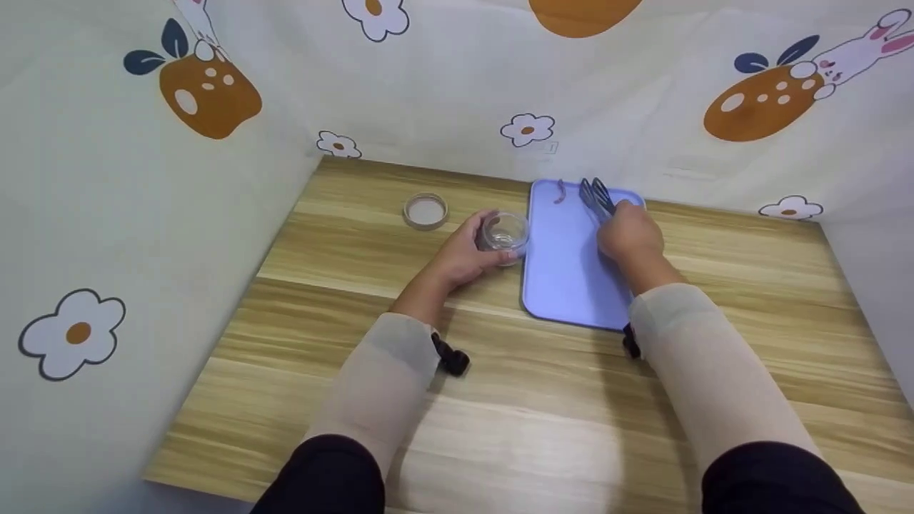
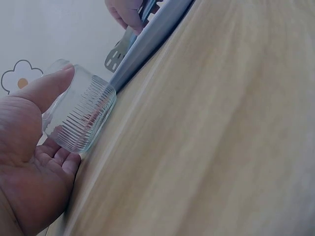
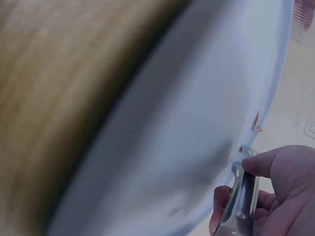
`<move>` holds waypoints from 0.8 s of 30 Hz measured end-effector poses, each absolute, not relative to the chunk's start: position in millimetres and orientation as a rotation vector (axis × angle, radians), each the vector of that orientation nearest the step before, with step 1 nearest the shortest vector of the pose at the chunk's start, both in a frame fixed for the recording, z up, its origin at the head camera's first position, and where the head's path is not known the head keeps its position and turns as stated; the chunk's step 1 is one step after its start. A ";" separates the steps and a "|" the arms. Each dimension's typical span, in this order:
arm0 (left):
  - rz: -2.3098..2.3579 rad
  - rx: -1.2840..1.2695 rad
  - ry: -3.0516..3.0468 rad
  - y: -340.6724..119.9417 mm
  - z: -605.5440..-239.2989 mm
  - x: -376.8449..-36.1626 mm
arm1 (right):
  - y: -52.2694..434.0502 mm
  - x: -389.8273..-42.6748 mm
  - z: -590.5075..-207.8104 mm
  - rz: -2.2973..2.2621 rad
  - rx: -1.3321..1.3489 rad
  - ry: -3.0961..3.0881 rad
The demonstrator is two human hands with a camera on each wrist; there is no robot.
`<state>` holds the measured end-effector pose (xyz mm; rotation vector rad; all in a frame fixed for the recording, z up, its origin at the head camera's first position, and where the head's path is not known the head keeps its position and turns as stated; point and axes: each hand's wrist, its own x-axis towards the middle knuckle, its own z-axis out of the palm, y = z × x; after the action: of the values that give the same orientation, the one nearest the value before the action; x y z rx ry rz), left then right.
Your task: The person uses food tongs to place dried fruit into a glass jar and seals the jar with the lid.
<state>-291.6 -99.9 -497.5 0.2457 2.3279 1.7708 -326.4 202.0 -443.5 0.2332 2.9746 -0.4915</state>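
My left hand (image 1: 460, 255) holds a clear glass jar (image 1: 505, 227) beside the tray's left edge, thumb on the near side and fingers around the far side. Ribbed glass (image 2: 88, 118) shows low on the jar in the left wrist view. My right hand (image 1: 632, 232) grips metal tongs (image 1: 597, 198) over the upper part of a blue tray (image 1: 560, 275). The slotted tongs head (image 2: 116, 56) shows in the left wrist view. On the tray, left of the tongs, lies a thin, reddish-brown curled strip (image 1: 560, 191), also seen as a small strip (image 3: 256, 122) in the right wrist view.
A round lid (image 1: 425, 212) with a brownish rim lies on the wooden table (image 1: 343, 257), left of the jar. Behind the table hangs a patterned cloth wall (image 1: 428, 93), close to the tray's far edge. Another wall (image 1: 143, 235) borders the table's left side.
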 end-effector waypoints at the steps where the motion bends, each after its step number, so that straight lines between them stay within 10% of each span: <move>1: 1.773 0.253 2.323 -100.1 -497.4 -291.6 | 202.1 -326.2 -444.4 -0.483 0.224 2.985; 24: 1.723 0.203 2.348 -100.9 -494.6 -291.3 | 212.0 -320.2 -442.9 -0.808 0.250 2.961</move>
<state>-291.3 -100.9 -494.6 0.2034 2.3477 1.7231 -320.2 212.0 -442.9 0.2497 2.9606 -0.8079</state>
